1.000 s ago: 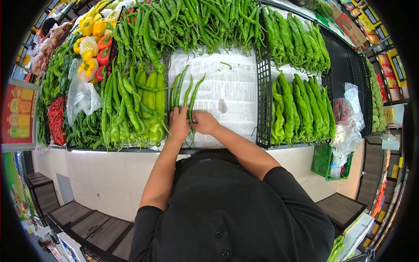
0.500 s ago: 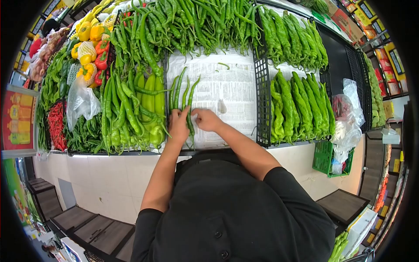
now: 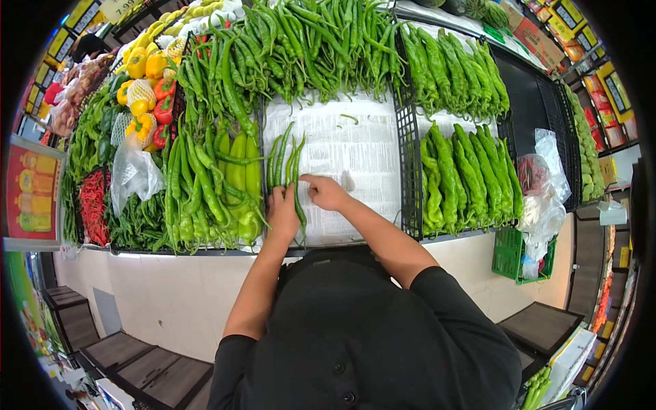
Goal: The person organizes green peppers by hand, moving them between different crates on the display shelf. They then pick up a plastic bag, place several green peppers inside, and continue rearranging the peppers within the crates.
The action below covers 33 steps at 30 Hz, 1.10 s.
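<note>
My left hand [image 3: 282, 213] rests over a few long green chili peppers [image 3: 279, 158] in the left part of a newspaper-lined crate, its fingers closed down around their lower ends. One pepper [image 3: 298, 195] runs along the right side of that hand, its lower end reaching toward the crate's front. Just right of it is my right hand [image 3: 326, 193], index finger stretched toward the pepper and the other fingers curled, with nothing seen in its grasp. Newspaper [image 3: 352, 160] covers the crate bottom beside both hands.
A heap of green chilies [image 3: 321, 48] fills the back. More green peppers [image 3: 205, 184] lie left, and lighter green peppers [image 3: 465, 181] stand in rows behind the black crate wall [image 3: 410, 171] to the right. A green basket [image 3: 509, 254] sits lower right.
The whole counter sits slightly lower in view. My left hand stays over the peppers, and my right index finger now points out more beside the rightmost one.
</note>
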Motion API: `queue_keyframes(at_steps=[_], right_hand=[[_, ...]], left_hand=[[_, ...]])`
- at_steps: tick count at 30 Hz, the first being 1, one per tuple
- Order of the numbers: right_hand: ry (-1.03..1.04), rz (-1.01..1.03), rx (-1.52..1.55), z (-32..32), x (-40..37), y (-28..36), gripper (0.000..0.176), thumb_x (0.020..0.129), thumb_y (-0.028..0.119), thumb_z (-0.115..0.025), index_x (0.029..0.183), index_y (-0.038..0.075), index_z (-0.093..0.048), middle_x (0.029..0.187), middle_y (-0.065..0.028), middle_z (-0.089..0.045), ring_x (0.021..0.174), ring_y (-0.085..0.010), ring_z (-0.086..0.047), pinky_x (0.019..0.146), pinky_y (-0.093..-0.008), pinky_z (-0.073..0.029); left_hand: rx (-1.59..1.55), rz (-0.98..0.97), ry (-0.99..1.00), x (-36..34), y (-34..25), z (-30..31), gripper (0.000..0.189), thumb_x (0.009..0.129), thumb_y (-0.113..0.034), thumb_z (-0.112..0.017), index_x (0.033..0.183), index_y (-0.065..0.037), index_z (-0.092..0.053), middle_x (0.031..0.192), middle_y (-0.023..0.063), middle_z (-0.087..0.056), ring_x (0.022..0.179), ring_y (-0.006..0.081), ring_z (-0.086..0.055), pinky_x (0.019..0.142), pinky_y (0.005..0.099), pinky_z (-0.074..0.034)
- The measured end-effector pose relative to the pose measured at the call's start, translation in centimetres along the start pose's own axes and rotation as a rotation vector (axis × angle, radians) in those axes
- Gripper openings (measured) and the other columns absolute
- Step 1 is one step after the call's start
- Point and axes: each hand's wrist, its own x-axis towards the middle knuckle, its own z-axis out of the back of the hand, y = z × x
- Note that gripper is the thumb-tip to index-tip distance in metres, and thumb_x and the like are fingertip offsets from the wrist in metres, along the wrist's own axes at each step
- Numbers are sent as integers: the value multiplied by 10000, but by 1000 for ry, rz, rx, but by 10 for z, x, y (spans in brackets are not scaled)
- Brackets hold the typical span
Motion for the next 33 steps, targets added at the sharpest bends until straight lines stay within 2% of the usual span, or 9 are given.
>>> queue_keyframes(at_steps=[9,14,16,19,22,24,26,30,33], right_hand=[[51,-7,93,12,-3,3,399,876,57,-561,1272,29,-607,788,-133,-674,692,-217,-639,688,-360,-517],[-301,5,93,88,46,63,276,918,98,-565,1176,35,-642,803,-76,-683,737,-143,-639,704,-308,-524],[-490,155,53,120,74,99,245,905,113,-605,1138,44,-641,810,-76,-685,721,-158,-643,688,-307,-519],[-467,240,35,146,102,152,285,904,154,-651,1166,43,-629,822,-80,-684,718,-156,-640,674,-316,-519],[-253,280,11,133,109,206,334,916,239,-661,1172,28,-624,812,-80,-688,731,-164,-649,675,-325,-523],[-77,293,-53,110,105,242,387,918,301,-662,1178,18,-623,817,-86,-695,744,-177,-660,693,-332,-530],[51,289,-305,86,104,273,566,889,437,-643,1251,6,-580,889,-153,-712,815,-312,-687,765,-402,-545],[276,214,-632,38,111,282,602,882,460,-602,1271,3,-551,1145,-254,-662,1086,-401,-639,916,-467,-520],[345,150,-531,15,127,260,646,870,480,-606,1281,-13,-530,1199,-249,-646,1103,-391,-634,941,-465,-509]], left_hand=[[47,-38,-56,-2,2,-3,626,762,106,-543,1375,-10,-491,1290,183,-451,1123,409,-474,947,478,-452],[-91,-124,-23,-20,-32,35,587,787,49,-593,1361,-2,-483,1326,198,-445,1151,416,-478,969,484,-447],[-213,-202,29,-32,-41,52,556,822,-14,-642,1356,-1,-487,1317,208,-453,1179,411,-484,982,462,-444],[-460,-289,75,-55,-62,96,481,857,-16,-651,1322,-12,-531,1262,199,-509,1114,369,-543,970,411,-455],[-658,-234,149,-80,-72,153,370,881,-2,-629,1249,-17,-596,1124,164,-596,980,297,-612,881,364,-494],[-703,-198,7,-92,-60,173,327,888,7,-620,1214,-17,-619,1046,131,-626,922,252,-620,837,338,-499],[-709,-135,-141,-100,-44,190,252,909,1,-608,1158,-11,-647,961,85,-651,877,183,-620,786,302,-493],[-699,51,-403,-104,-13,204,211,914,-8,-593,1114,-7,-659,966,96,-663,844,192,-627,742,294,-496],[-615,156,-474,-102,-1,208,203,922,-21,-593,1114,-10,-659,978,93,-667,856,187,-632,741,293,-495]])
